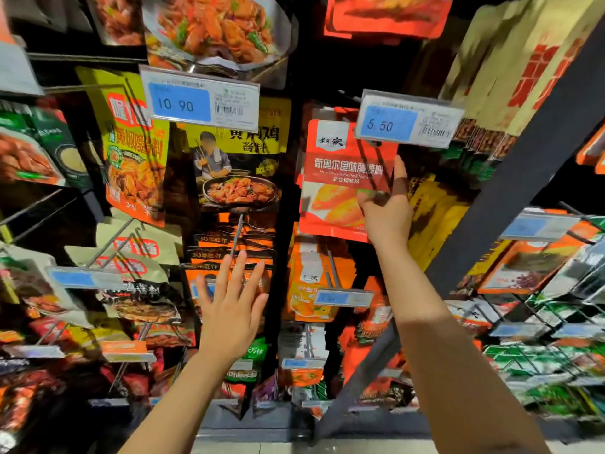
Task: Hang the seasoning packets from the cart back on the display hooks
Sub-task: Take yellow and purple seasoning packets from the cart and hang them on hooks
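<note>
A wall of display hooks (240, 231) is seen filling the view, hung thick with seasoning packets and fronted by price tags. At about one o'clock from the middle of the view, a red packet (340, 178) is seen hanging under the price tag marked 5 50 (409, 121); at eleven o'clock a yellow-and-black packet (239, 165) is hung below the tag marked 10 90 (201, 99). The cart is not shown.

The red packet is met at its lower right side by the right hand (388, 208), with the index finger raised along the packet's right edge; whether the packet is pinched or only steadied cannot be told, since the thumb is blurred against the print. The left hand (230, 299) is held flat and spread at about seven o'clock, in front of the lower orange packets, with nothing gripped.

The step in hand is judged to be the seating of the red packet on its hook. It would be done well if the punched hole at the top were carried fully past the tag and along the wire, the packet face kept forward and square with those behind, and the lower edge released only once the packet hangs freely.
</note>
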A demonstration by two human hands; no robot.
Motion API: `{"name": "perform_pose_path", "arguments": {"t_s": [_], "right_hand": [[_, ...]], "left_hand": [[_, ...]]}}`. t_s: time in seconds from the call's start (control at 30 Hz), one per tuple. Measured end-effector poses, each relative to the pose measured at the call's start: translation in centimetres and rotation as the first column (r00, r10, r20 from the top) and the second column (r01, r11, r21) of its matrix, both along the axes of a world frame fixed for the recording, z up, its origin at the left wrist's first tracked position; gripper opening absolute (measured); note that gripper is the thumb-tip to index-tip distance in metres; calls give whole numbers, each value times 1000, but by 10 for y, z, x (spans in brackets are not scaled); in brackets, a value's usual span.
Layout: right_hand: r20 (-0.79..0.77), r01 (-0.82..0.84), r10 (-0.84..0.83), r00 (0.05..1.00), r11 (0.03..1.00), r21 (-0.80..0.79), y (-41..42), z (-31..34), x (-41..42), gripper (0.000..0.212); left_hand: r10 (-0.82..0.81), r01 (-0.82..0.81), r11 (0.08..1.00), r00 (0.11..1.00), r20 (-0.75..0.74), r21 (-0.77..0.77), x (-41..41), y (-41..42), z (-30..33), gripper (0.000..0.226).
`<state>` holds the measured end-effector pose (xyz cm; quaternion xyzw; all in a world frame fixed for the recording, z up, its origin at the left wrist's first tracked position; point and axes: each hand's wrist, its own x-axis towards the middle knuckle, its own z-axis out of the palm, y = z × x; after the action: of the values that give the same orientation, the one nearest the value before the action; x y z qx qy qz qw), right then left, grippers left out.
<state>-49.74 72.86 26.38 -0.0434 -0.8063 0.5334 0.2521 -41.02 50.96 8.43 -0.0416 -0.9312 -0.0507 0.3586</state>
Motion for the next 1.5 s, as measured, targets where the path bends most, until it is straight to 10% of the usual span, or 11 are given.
{"name": "perform_pose_path", "arguments": {"t_s": [0.3,0.57,0.83,1.03,1.27,1.5], "right_hand": [[143,-301,319,937,944,-133,-1,-38,61,60],[451,-766,752,481,610,-201,-76,-75,101,17],[608,-937,787,105,282,-204,-266,-131,178,11],[707,-968,702,-90,104,-226,-448,-193,267,10],[706,-970,697,-128,61,-237,-576,-215,307,31],[902,-996,421,-92,-20,-92,-636,-252,290,35]], "left_hand": [[-27,16,997,988,153,75,4,1,13,52],[-33,-28,873,993,116,487,94,-42,52,45],[308,-401,636,915,259,659,249,-171,-15,40],[619,-673,339,685,383,657,391,-333,-74,43],[775,-838,523,543,324,153,452,-465,-107,40],[757,-796,558,604,249,234,450,-466,-124,40]]}}
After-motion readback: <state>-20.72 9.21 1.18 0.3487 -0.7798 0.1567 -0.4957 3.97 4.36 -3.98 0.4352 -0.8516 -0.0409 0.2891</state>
